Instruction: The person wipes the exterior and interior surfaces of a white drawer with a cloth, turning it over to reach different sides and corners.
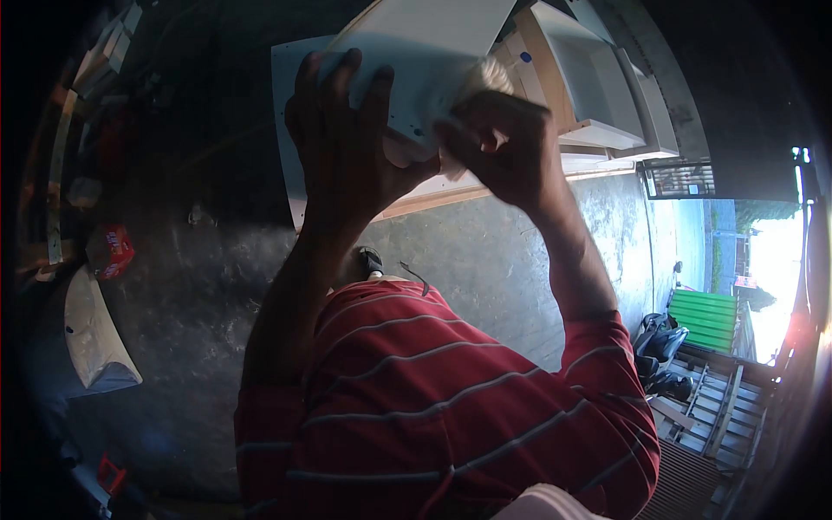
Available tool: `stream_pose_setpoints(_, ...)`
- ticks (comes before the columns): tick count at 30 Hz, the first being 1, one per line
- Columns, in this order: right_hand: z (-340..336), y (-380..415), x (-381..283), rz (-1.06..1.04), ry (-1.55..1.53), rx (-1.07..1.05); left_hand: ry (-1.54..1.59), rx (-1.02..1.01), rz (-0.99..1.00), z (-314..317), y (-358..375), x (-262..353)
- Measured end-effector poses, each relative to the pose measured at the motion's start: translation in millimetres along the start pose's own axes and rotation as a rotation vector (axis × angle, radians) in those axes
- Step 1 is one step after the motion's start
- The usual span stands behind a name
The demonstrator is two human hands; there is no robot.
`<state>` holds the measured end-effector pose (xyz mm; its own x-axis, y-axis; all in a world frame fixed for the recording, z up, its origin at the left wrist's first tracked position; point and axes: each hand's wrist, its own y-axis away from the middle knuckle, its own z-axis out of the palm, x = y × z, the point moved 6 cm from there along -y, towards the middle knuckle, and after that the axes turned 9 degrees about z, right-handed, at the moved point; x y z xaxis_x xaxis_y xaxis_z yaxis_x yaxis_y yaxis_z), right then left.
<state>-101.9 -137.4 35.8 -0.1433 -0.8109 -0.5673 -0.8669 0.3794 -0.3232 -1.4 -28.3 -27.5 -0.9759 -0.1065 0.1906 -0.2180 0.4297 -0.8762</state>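
My left hand (342,143) lies with its fingers spread on a white panel (416,39) that has small dark holes or specks. Close by, my right hand (511,143) is closed around a crumpled pale cloth (487,76), which bunches out above the fingers against the panel's face. Motion blurs the cloth a little, and most of it is hidden by the fingers. The two thumbs come near each other by the panel's lower edge. Under that edge runs a pale wooden strip (425,203).
White cabinet-like boxes (589,82) stand just right of the panel. On the concrete floor (468,251) at left are a red packet (113,251) and a pale curved board (97,334). Black bags (663,342) and a green slatted panel (702,319) are near the bright doorway at right.
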Motion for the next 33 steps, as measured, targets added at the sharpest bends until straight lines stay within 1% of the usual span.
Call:
stream_pose_setpoints(1, 3, 2, -8, -0.103, 0.005, -0.014, -0.015, 0.008, 0.000, -1, -1, -1)
stream_pose_setpoints(3, 4, 1, -4, -0.068, -0.003, -0.037, -0.015, 0.003, -0.003, -1, -1, -3)
stream_pose_setpoints(6, 3, -12, 30, 0.236, -0.114, -0.019, 0.006, -0.005, -0.009, 1, 0, -2)
stream_pose_setpoints(9, 11, -1, 22, 0.226, -0.193, -0.032, 0.002, 0.016, -0.005, 2, 0, -4)
stream_pose_setpoints(11, 24, 5, 29, 0.224, -0.202, -0.006, 0.004, 0.032, -0.003, 1, 1, -2)
stream_pose_setpoints(13, 30, 10, 33, 0.310, -0.600, 0.011, 0.030, 0.009, -0.026, 1, 0, -2)
stream_pose_setpoints(14, 29, 12, 33, 0.317, -0.599, 0.011, 0.035, 0.005, -0.029, 1, 1, -2)
stream_pose_setpoints(16, 32, 14, 34, 0.407, -0.655, -0.058, 0.027, -0.004, -0.033, 2, 1, -3)
stream_pose_setpoints(20, 27, 11, 34, 0.413, -0.603, -0.063, 0.049, 0.004, -0.024, 0, 0, -2)
stream_pose_setpoints(22, 28, 11, 35, 0.378, -0.561, -0.067, 0.041, 0.002, -0.034, 0, 0, -2)
stream_pose_setpoints(25, 29, 11, 27, 0.379, -0.635, -0.066, 0.015, -0.016, -0.019, 2, 1, -3)
stream_pose_setpoints(26, 27, 10, 26, 0.385, -0.636, -0.068, 0.017, -0.021, -0.022, 2, 2, -2)
stream_pose_setpoints(28, 25, 9, 30, 0.466, -0.588, -0.114, 0.044, -0.003, -0.025, 0, 0, -2)
stream_pose_setpoints(33, 25, 8, 30, 0.414, -0.535, -0.102, 0.033, 0.017, -0.013, 2, 0, -3)
